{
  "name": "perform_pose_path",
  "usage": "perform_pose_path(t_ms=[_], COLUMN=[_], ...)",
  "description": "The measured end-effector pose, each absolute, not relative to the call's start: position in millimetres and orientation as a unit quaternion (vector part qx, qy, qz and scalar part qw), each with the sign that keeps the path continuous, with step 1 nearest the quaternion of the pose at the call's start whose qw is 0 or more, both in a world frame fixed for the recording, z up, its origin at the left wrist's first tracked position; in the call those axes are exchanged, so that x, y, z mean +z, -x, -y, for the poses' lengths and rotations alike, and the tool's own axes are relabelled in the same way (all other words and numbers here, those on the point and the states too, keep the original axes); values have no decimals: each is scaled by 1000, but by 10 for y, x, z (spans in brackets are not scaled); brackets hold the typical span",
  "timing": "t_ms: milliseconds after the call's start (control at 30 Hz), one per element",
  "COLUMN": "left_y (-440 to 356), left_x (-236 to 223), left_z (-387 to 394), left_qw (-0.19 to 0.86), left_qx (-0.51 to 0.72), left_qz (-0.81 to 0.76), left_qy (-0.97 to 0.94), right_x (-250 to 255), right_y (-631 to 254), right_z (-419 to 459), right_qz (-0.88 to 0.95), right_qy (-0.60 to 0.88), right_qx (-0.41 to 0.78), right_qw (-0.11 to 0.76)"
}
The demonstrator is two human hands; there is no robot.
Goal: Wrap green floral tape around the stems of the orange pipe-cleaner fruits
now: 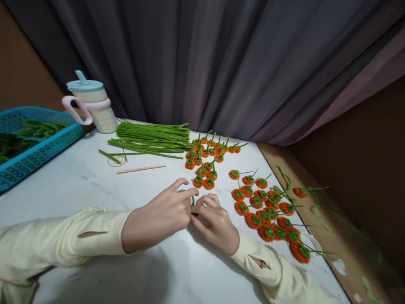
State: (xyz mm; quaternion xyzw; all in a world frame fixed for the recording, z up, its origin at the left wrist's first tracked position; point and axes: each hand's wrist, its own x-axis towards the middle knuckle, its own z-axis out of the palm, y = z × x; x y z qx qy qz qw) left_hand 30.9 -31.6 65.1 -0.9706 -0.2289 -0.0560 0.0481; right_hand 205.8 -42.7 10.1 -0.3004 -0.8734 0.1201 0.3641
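Observation:
My left hand (171, 209) is closed around a green ring-shaped item (193, 200), mostly covered by its fingers; it may be a roll of tape. Against it, my right hand (217, 219) pinches with thumb and forefinger. A dark green bit shows at the fingertips, too hidden to name. Just beyond the hands stand small orange fuzzy persimmons (209, 183) with green caps and short upright green stems. To the right lies a second group of orange persimmons (253, 220), several with thin wire stems.
Green pipe cleaners (152, 137) lie in a bundle at the back, near a wooden stick (141, 169) and a yellowish loop (114, 160). A lidded tumbler (104, 120) stands at the back left beside a blue basket (41, 156) holding green pieces. A dark curtain (190, 63) hangs behind the marbled table (126, 278).

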Motion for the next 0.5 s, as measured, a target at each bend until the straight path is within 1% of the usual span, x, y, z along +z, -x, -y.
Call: perform_pose_path(t_ms=[67,167,233,267,333,500], left_y=[-287,-263,-268,-275,-294,-310], left_x=[657,669,669,667,665,664], left_z=[301,284,286,292,310,341], left_qw=[12,-48,-51,-41,-18,7], left_qx=[-60,-45,-44,-50,-56,-52], left_qz=[230,231,236,239,247,230], left_qy=[971,971,969,969,967,972], right_x=[99,90,82,79,76,97], right_y=[-2077,-2112,-2122,-2120,-2101,-2041], right_z=[424,419,427,435,458,503], right_qz=[902,934,932,930,926,883], right_qy=[256,127,83,89,134,263], right_qx=[37,-127,-180,-177,-127,106], right_qw=[345,308,302,308,330,375])
